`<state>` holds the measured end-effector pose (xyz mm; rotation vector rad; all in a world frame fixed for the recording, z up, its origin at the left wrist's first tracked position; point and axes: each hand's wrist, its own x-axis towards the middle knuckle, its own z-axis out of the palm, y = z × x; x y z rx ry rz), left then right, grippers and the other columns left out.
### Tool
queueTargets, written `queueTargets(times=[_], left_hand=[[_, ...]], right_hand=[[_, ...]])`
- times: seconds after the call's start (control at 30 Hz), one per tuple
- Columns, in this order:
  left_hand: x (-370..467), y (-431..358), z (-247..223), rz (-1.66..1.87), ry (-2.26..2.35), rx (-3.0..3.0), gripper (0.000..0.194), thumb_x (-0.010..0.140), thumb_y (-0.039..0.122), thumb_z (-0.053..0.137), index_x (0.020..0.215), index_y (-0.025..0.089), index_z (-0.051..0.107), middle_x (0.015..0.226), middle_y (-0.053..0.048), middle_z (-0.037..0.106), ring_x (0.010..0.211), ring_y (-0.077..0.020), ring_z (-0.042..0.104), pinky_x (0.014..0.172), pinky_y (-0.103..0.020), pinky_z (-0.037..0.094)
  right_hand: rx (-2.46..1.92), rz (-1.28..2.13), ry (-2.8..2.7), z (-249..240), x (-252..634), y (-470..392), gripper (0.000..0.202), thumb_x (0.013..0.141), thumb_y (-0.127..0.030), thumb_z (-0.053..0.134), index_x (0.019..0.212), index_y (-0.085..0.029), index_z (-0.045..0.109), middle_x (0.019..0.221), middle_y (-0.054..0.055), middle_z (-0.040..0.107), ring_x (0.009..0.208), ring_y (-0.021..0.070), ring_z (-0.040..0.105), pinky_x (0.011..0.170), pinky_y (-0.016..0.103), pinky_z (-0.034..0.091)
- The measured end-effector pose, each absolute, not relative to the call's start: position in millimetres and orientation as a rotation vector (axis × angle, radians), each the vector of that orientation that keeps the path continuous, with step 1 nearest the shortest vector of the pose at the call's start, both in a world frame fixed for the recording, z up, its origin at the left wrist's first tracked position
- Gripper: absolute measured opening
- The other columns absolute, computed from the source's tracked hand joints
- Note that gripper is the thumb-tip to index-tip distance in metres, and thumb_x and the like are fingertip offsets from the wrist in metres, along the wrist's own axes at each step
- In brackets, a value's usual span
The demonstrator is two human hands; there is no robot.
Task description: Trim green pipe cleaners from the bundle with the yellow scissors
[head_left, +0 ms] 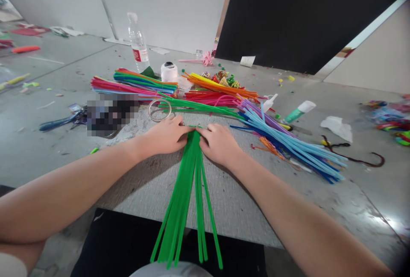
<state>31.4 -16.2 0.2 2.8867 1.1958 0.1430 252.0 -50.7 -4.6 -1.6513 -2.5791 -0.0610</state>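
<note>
Your left hand (pixel 168 135) and right hand (pixel 221 143), fingers half curled, meet at the far tips of the green stems (pixel 184 178); whether they pinch, you can't tell from here. Overhanging the table's (pixel 243 213) near edge and loosely fanned, the stems could splay or slide if knocked; their long axis runs from your fingertips back toward you.
</note>
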Motion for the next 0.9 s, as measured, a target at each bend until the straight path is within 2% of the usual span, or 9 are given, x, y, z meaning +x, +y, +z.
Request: queueTargets(times=[0.17,0.3,0.53,0.73,0.9], left_hand=[[34.7,-17.4,0.6,0.136,1.203,2.941,0.046,0.100,0.032,0.052,0.142,0.022,0.068,0.113,-0.015,0.061,0.098,-0.0292,0.064,0.084,-0.043,0.054],[36.2,-18.3,0.8,0.123,1.205,2.957,0.042,0.101,0.032,0.051,0.136,0.020,0.071,0.112,-0.015,0.062,0.095,-0.0294,0.065,0.078,-0.041,0.053],[37.0,-20.3,2.2,0.139,1.212,3.007,0.040,0.100,0.028,0.050,0.132,0.018,0.072,0.114,-0.015,0.063,0.103,-0.0325,0.065,0.085,-0.045,0.054],[32.6,-19.3,2.7,0.130,1.257,2.977,0.041,0.103,0.036,0.047,0.124,0.013,0.073,0.112,-0.017,0.063,0.105,-0.0330,0.063,0.085,-0.045,0.055],[30.3,-17.5,1.5,0.156,1.240,2.919,0.041,0.100,0.038,0.052,0.126,0.014,0.074,0.112,-0.017,0.063,0.106,-0.0333,0.063,0.088,-0.046,0.055]], right_hand=[[-1.615,-0.115,-2.601,-4.0,253.0,-52.3,0.048,0.107,-0.028,0.047,0.149,-0.015,0.064,0.113,0.015,0.070,0.107,0.0292,0.061,0.088,0.041,0.040],[-1.582,-0.139,-2.636,-4.0,253.3,-51.3,0.046,0.107,-0.027,0.046,0.145,-0.011,0.065,0.111,0.015,0.071,0.107,0.0296,0.061,0.087,0.042,0.039],[-1.600,-0.131,-2.652,-2.0,251.8,-51.3,0.044,0.107,-0.027,0.045,0.143,-0.011,0.066,0.111,0.014,0.072,0.105,0.0294,0.062,0.085,0.041,0.038],[-1.635,-0.136,-2.628,-0.5,252.9,-52.6,0.038,0.107,-0.029,0.045,0.119,-0.007,0.074,0.108,0.016,0.072,0.104,0.0295,0.062,0.087,0.041,0.038],[-1.668,-0.127,-2.645,0.8,251.0,-54.3,0.040,0.107,-0.027,0.042,0.123,-0.007,0.072,0.108,0.017,0.072,0.103,0.0296,0.062,0.087,0.042,0.039]])
